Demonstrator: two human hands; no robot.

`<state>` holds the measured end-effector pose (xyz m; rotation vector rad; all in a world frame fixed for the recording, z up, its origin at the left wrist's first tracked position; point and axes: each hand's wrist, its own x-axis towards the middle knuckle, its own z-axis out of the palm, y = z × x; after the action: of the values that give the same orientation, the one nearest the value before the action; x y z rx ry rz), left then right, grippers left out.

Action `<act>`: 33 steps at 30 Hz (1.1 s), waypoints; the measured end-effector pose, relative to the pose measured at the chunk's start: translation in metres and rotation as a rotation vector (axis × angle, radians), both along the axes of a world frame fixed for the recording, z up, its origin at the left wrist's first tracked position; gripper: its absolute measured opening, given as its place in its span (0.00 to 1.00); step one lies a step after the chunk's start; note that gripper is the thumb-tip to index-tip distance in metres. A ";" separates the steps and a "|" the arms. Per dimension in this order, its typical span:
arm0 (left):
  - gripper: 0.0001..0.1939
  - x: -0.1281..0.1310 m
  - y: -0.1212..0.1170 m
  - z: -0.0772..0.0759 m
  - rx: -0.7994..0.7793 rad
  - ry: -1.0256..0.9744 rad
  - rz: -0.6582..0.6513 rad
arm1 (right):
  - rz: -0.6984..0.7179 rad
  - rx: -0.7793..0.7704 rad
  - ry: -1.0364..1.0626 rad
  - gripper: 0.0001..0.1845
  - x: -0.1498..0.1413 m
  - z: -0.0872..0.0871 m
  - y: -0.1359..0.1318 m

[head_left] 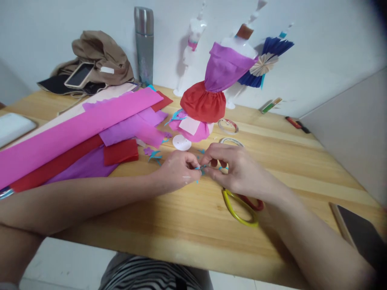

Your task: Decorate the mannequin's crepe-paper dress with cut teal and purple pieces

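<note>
The small blue piece (198,168) is largely hidden by the fingertips between which it is pinched; its shape cannot be made out. It is held above the near middle of the bench (287,161), with the left hand (178,171) and the right hand (236,167) both closed narrowly upon it. The blades of one pair of scissors (230,208) are covered by the right hand; only a yellow loop and a red loop are left visible. Of two tape rolls, the far one (229,132) is seen whole, while the near one (231,139) is partly covered by the right hand. A white box (15,127) is cut off at the left edge, and one phone (359,229) is lost in shadow at the right; a second phone (80,75) is seen at the far left, beside a brown cloth (99,52).

Three figures are counted at the far side: a white one (187,56), one dressed in purple and red (229,66), its top cut off, and one in blue (272,48). One flask (144,52) and one white disc (181,143) are also seen.
</note>
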<state>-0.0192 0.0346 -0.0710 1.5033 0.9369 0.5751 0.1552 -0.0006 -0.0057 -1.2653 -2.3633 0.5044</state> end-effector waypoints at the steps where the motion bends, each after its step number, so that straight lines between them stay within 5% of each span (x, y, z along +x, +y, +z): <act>1: 0.05 0.000 0.000 0.000 0.013 0.013 -0.008 | 0.012 0.013 -0.017 0.08 0.000 0.000 0.000; 15: 0.07 -0.001 0.001 0.000 -0.030 0.037 -0.054 | 0.014 -0.045 0.020 0.10 -0.008 -0.010 0.001; 24: 0.08 -0.005 0.000 0.008 -0.056 0.012 -0.015 | -0.113 -0.329 0.233 0.05 -0.007 -0.025 0.007; 33: 0.08 -0.004 0.004 -0.001 -0.038 -0.005 0.012 | -0.219 -0.570 0.435 0.06 -0.007 -0.027 0.013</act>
<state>-0.0227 0.0382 -0.0717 1.4626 0.9487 0.5658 0.1483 0.0123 -0.0331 -1.4375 -1.7475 1.2946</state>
